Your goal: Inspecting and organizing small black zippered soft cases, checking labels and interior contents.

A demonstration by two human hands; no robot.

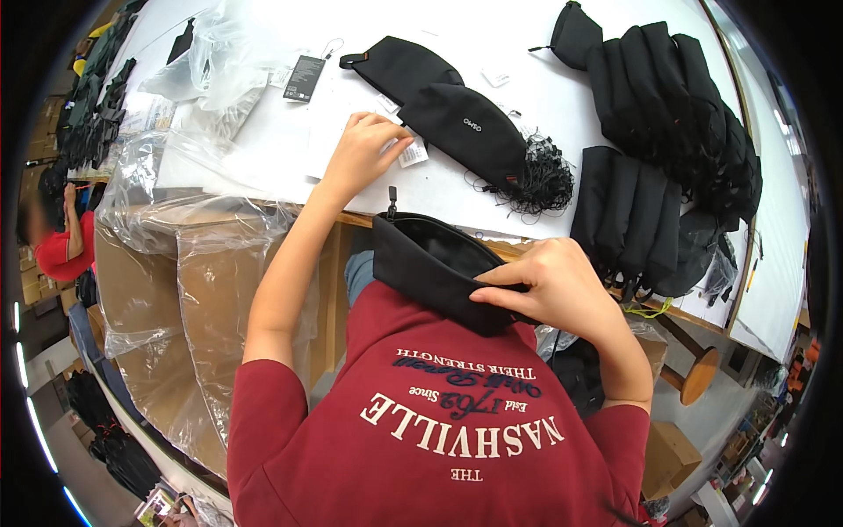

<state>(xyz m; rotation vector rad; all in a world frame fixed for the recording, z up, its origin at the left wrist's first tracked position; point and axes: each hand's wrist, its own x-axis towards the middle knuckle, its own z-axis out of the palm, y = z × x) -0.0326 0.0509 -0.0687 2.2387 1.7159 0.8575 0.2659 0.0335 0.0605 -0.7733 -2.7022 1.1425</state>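
My right hand (562, 285) grips the rim of a black zippered pouch (430, 277), thumb outside and fingers at the opening. The pouch is unzipped and gapes upward against my body, its zipper pull (392, 200) standing up at the left end. My left hand (369, 149) is over the table edge with thumb and fingertips closed together. A small white label (413, 153) lies right beside those fingertips; whether they pinch it I cannot make out. Just beyond are two more black pouches, one (470, 132) overlapping the other (399, 70).
A tangle of black cords (546, 176) sits beside the pouches. Rows of black pouches (650, 88) fill the table's right side. A black hang tag (305, 78) and clear plastic bags (219, 70) lie left. A plastic-lined carton (202, 299) stands below. Another person (66, 246) is far left.
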